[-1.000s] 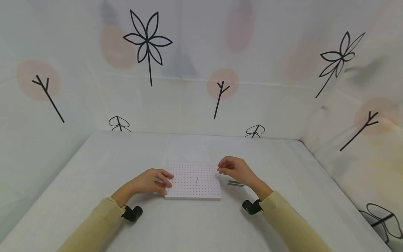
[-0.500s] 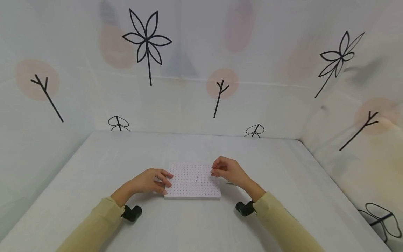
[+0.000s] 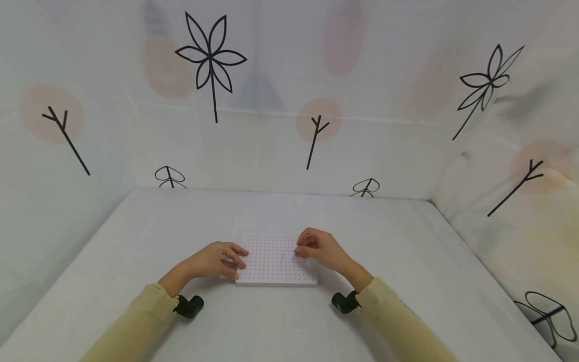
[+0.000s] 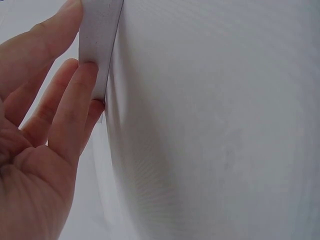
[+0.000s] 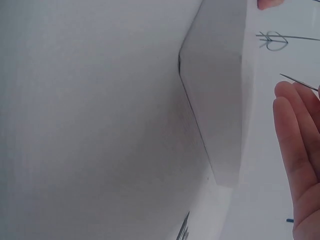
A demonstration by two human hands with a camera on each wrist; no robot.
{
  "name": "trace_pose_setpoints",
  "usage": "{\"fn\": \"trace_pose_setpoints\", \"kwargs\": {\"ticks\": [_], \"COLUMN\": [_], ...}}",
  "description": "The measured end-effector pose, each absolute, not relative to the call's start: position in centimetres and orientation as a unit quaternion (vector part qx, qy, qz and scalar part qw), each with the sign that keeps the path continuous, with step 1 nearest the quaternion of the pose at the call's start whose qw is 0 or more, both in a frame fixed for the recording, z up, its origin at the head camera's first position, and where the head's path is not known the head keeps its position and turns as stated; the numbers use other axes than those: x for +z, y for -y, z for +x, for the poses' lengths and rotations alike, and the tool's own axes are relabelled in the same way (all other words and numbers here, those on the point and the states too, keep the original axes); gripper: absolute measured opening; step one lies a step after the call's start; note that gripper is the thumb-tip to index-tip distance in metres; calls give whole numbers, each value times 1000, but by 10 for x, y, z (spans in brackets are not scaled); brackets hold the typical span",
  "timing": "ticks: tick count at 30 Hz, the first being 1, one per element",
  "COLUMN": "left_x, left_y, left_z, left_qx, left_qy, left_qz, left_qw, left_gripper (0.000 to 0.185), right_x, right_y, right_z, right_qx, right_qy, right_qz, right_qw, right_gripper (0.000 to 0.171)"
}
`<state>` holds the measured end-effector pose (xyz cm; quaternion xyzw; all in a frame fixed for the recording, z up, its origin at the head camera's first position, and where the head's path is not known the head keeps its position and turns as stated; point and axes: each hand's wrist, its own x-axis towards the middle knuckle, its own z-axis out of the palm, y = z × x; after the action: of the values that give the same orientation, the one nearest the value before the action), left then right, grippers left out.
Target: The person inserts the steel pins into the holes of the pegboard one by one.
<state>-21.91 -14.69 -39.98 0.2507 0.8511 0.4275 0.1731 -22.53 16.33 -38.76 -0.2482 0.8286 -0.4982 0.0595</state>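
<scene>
A white foam board (image 3: 271, 269) dotted with red points lies flat on the table. One thin pin (image 3: 282, 258) stands upright near its middle. My left hand (image 3: 226, 261) rests against the board's left edge; the left wrist view shows its fingers (image 4: 75, 100) lying fairly straight along the board's side (image 4: 97, 45). My right hand (image 3: 299, 250) hovers over the right part of the board, just right of the standing pin, and pinches a thin pin (image 5: 299, 82) whose tip sticks out past the fingers (image 5: 295, 150).
Several loose pins (image 5: 184, 231) lie on the table right of the board, hidden under my wrist in the head view. White cloth with printed trees covers the table (image 3: 407, 241) and the walls around it. Black cameras (image 3: 345, 302) sit on both wrists.
My right hand has moved left, from beside the board's right edge to over the board near the standing pin. The left hand and the board have stayed put.
</scene>
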Motion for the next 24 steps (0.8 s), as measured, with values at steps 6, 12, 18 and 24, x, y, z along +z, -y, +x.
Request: {"fn": "trace_pose_setpoints", "kwargs": {"ticks": [6, 12, 18, 24], "left_x": [-402, -404, -404, -402], "left_y": [148, 148, 148, 147], "left_z": [-221, -222, -221, -220], "left_qx": [428, 428, 428, 426], "left_qy": [-851, -850, -850, -852], "left_qz": [252, 254, 255, 254], "left_qw": [173, 172, 171, 171], "left_gripper": [19, 18, 18, 18], "right_x": [-390, -392, -395, -397], "right_y": [-158, -153, -149, -147], "right_z": [-224, -223, -225, -228], "right_qx": [-479, -468, -456, -443], "right_qy": [-838, -840, -843, -846], "right_qz": [-254, -267, -277, -290], "right_qw": [62, 66, 70, 65], "right_gripper": [12, 11, 11, 10]}}
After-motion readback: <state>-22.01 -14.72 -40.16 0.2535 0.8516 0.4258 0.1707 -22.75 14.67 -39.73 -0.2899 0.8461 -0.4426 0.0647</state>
